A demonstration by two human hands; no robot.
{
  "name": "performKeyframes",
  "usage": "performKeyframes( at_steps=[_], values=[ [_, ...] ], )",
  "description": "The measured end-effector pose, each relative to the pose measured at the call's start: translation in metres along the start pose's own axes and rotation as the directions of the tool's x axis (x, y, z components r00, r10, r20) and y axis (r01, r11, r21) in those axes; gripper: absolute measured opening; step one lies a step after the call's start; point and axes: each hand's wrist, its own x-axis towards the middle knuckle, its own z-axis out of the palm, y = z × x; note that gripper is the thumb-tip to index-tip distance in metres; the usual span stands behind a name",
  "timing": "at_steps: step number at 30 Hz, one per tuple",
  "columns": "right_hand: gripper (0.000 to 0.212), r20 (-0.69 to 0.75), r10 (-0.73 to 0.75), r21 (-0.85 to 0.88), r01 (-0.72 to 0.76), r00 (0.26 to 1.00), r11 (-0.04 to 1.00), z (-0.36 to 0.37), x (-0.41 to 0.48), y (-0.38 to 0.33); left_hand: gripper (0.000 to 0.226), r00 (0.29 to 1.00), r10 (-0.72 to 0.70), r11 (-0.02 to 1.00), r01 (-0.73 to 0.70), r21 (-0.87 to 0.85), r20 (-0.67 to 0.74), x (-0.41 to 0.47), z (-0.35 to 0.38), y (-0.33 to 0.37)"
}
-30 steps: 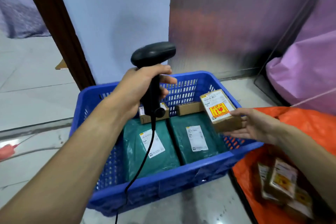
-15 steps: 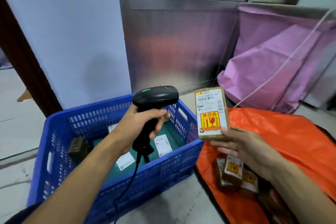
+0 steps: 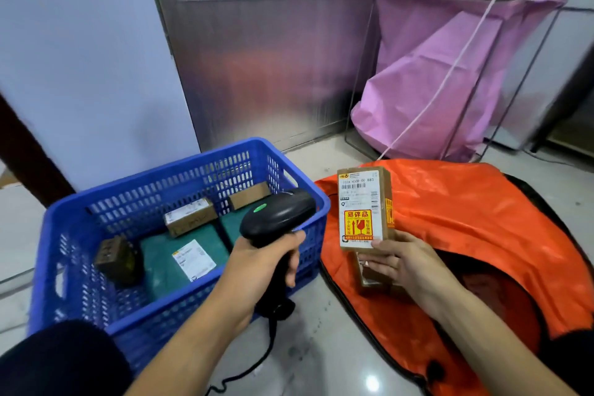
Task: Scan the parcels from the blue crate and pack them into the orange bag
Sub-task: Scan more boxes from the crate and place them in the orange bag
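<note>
The left hand (image 3: 263, 264) is gripping the black plastic scanner (image 3: 278, 214); the right hand (image 3: 406, 262) is pinching the brown cardboard parcel (image 3: 363, 202). Aiming straight at its barcode (image 3: 353, 186) should be helping.

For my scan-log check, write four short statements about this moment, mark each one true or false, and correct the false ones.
1. The left hand grips the black barcode scanner. True.
2. The right hand holds nothing. False: it holds a cardboard parcel upright in front of the orange bag.
3. That parcel carries a yellow and red sticker. True.
4. The blue crate is empty. False: green mailers and cardboard boxes lie inside it.
</note>
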Motion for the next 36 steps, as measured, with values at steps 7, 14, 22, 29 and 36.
performKeyframes(
  at_steps=[7, 14, 22, 29, 36],
  values=[
    [0.043, 0.005, -0.053, -0.009, 0.053, 0.999, 0.999, 0.007, 0.0, -0.008, 0.019, 1.0, 0.01, 1.0, -0.011, 0.006, 0.013, 0.001, -0.002, 0.003],
    [0.048, -0.025, -0.062, -0.02, 0.061, 0.998, 0.998, 0.006, 0.001, -0.007, 0.021, 1.0, 0.0, 1.0, 0.001, -0.018, 0.02, 0.0, -0.006, 0.004],
    [0.046, -0.008, -0.073, -0.052, 0.073, 0.997, 0.996, 0.008, -0.003, -0.007, 0.024, 0.998, 0.009, 0.995, -0.015, 0.095, 0.07, -0.004, 0.001, 0.004],
    [0.045, -0.001, -0.091, -0.062, 0.091, 0.996, 0.994, 0.007, 0.0, -0.006, 0.028, 0.996, 0.006, 0.985, -0.022, 0.173, 0.092, -0.005, 0.003, 0.005],
    [0.043, 0.01, -0.096, -0.067, 0.096, 0.995, 0.993, 0.008, 0.001, -0.006, 0.028, 0.995, 0.013, 0.984, -0.03, 0.178, 0.096, -0.006, 0.005, 0.006]
  ],
)
